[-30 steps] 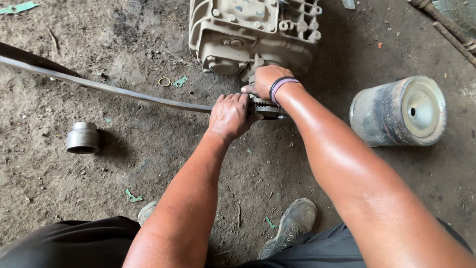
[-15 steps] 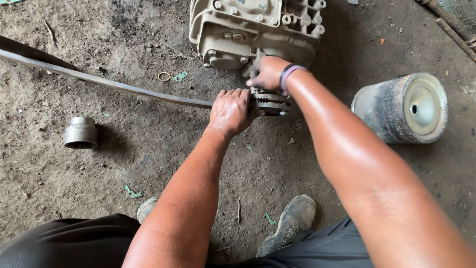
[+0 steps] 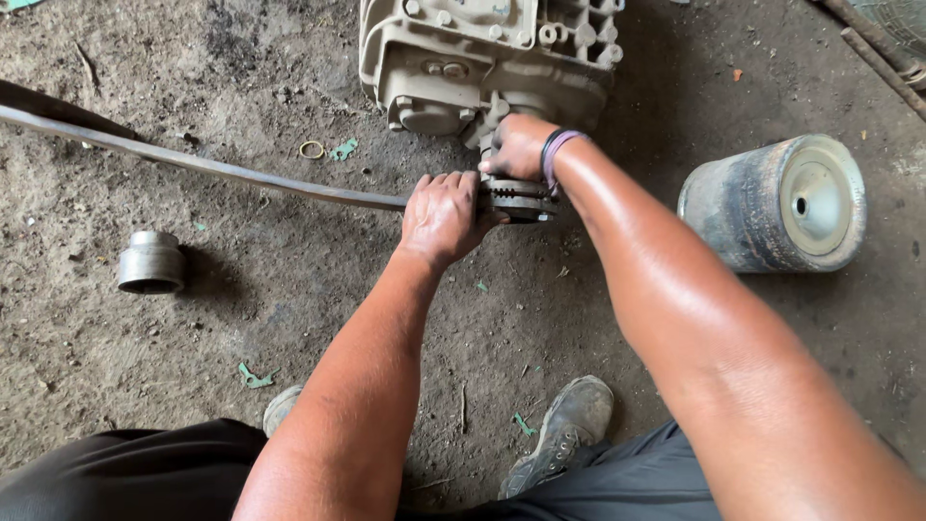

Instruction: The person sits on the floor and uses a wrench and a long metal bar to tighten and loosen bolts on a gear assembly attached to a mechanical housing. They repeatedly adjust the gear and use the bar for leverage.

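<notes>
Both hands work at the foot of a grey metal housing (image 3: 487, 58) on the dirt floor (image 3: 289, 289). The left hand (image 3: 444, 217) is closed around the end of a long metal bar (image 3: 222, 169), which runs away to the left across the floor. The right hand (image 3: 519, 147), a dark band at its wrist, is curled over the round toothed flange (image 3: 523, 198) under the housing. A short metal sleeve (image 3: 151, 262) lies well left; a dirty cylinder (image 3: 776, 203) lies on its side to the right.
</notes>
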